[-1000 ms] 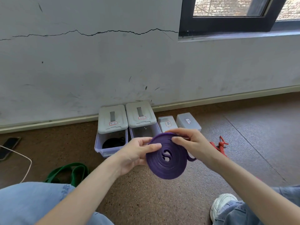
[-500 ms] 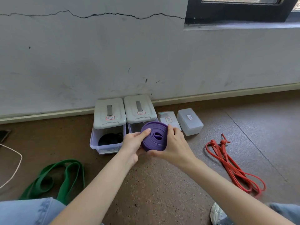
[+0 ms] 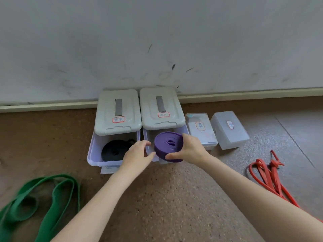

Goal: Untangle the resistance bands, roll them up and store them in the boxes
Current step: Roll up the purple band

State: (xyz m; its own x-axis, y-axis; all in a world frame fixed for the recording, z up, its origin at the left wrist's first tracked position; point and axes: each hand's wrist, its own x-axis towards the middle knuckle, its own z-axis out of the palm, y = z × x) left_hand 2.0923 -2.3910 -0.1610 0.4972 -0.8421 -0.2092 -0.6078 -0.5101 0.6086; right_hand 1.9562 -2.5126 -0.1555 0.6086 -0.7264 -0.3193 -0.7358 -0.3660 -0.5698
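floor [image 3: 174, 198]: green band [image 3: 52, 193] and red band [image 3: 267, 175] lie loose | second box [image 3: 150, 137]: front open, purple roll [image 3: 168, 145] at its mouth | right hand [image 3: 188, 149]: fingers pinch the roll | left hand [image 3: 138, 152]: fingers spread, just beside it | risk: coil may spring open if released early

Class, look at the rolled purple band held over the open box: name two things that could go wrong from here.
The purple roll is pinched mainly by the right hand; the left hand looks open beside it, so the coil could spring loose. The roll hangs over the box's front edge, so it might catch there and unwind instead of dropping in.
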